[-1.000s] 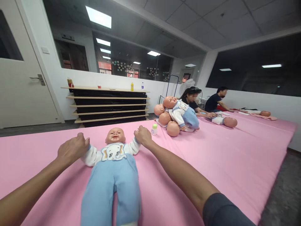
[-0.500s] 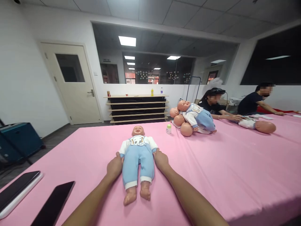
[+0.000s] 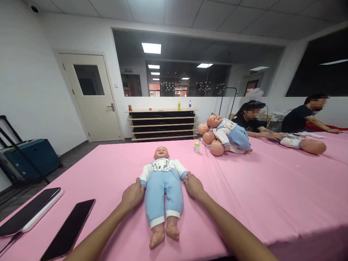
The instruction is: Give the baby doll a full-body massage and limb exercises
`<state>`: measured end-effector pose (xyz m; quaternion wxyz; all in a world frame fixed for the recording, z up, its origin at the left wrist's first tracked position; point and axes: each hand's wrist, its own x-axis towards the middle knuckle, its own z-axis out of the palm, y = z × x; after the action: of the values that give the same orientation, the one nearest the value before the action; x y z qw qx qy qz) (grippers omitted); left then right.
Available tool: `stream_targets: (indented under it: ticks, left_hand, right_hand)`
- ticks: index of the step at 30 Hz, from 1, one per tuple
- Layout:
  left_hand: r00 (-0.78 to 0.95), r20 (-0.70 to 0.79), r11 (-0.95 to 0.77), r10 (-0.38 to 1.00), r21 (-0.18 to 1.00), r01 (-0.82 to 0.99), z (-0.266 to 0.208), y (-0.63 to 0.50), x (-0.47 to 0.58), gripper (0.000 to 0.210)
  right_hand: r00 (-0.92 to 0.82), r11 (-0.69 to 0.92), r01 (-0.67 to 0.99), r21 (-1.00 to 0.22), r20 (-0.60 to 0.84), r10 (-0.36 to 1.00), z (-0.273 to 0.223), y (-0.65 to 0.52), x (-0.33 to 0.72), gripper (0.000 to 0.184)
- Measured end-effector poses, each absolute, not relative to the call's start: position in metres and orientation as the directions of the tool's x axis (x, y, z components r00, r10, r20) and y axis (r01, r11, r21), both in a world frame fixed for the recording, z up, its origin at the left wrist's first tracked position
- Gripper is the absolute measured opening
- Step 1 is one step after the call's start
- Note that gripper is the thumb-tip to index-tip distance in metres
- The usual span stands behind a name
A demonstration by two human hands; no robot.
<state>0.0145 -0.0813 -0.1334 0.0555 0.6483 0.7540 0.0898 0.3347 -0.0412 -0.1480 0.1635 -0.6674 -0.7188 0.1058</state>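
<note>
A baby doll [image 3: 157, 185] lies on its back on a pink-covered table [image 3: 258, 199], feet toward me. It wears a white top with an elephant face on the chest and light blue trousers with white cuffs; its feet are bare. My left hand [image 3: 133, 194] is closed around the doll's hand at the blue cuff on the left side. On the other side, my right hand [image 3: 195, 185] grips the doll's other hand just below its cuff. The doll's own hands are mostly hidden by my fingers.
Two phones [image 3: 69, 228] lie at the left, one on a white block [image 3: 43, 212]. Beyond the doll stand a small green-capped bottle [image 3: 196, 147] and a pile of dolls [image 3: 227, 136]. Two people sit at the right, one handling another doll [image 3: 312, 145]. A suitcase [image 3: 32, 157] stands left.
The doll's arm held by my right hand has swung a little outward from its body. The doll's legs appear slightly nearer to me, and the whole view has shifted a bit.
</note>
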Motion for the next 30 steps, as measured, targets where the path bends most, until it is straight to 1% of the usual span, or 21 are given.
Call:
stream_targets:
  ticks: [4,7,9,11,12,14,16,19,22,26,30]
  left_hand:
    - [-0.174,0.144,0.144,0.974,0.198,0.970,-0.090,-0.056,-0.002,0.037]
    - [-0.178,0.205,0.134,0.963,0.210,0.968,-0.060,-0.015,-0.008,0.036]
    - [-0.188,0.239,0.140,0.953,0.203,0.969,-0.048,0.022,-0.007,0.036]
    - [-0.196,0.246,0.153,0.949,0.182,0.971,-0.044,0.064,-0.003,0.036]
    - [-0.196,0.226,0.160,0.954,0.170,0.973,-0.046,0.085,0.000,0.036]
    - [-0.192,0.153,0.169,0.969,0.151,0.974,-0.057,0.124,0.005,0.035]
    - [-0.190,0.080,0.177,0.978,0.144,0.974,-0.076,0.153,0.010,0.035]
    - [-0.190,0.017,0.186,0.982,0.140,0.972,-0.114,0.178,0.013,0.034]
    - [-0.185,-0.033,0.188,0.982,0.132,0.973,-0.142,0.195,0.008,0.036]
    - [-0.189,-0.104,0.201,0.977,0.129,0.971,-0.153,0.220,-0.001,0.039]
    - [-0.226,-0.136,0.244,0.965,0.132,0.961,-0.152,0.224,0.001,0.037]
  right_hand:
    - [-0.155,0.216,0.910,-0.355,0.192,0.969,-0.105,-0.021,0.352,0.035]
    - [-0.252,0.294,0.909,-0.296,0.172,0.952,-0.067,0.017,0.352,0.038]
    - [-0.249,0.287,0.923,-0.256,0.173,0.953,-0.048,0.051,0.343,0.038]
    - [-0.181,0.225,0.946,-0.233,0.197,0.964,-0.039,0.089,0.326,0.037]
    - [-0.134,0.178,0.957,-0.228,0.198,0.971,-0.038,0.108,0.316,0.036]
    - [-0.051,0.087,0.972,-0.220,0.164,0.985,-0.047,0.142,0.295,0.035]
    - [-0.021,0.042,0.977,-0.208,0.103,0.994,-0.066,0.170,0.277,0.036]
    - [-0.044,0.048,0.981,-0.188,0.022,0.999,-0.104,0.199,0.262,0.033]
    - [-0.095,0.088,0.983,-0.164,-0.033,0.995,-0.135,0.219,0.260,0.031]
    - [-0.143,0.130,0.980,-0.150,-0.075,0.987,-0.154,0.238,0.262,0.029]
    - [-0.132,0.121,0.980,-0.157,-0.059,0.990,-0.155,0.236,0.256,0.028]
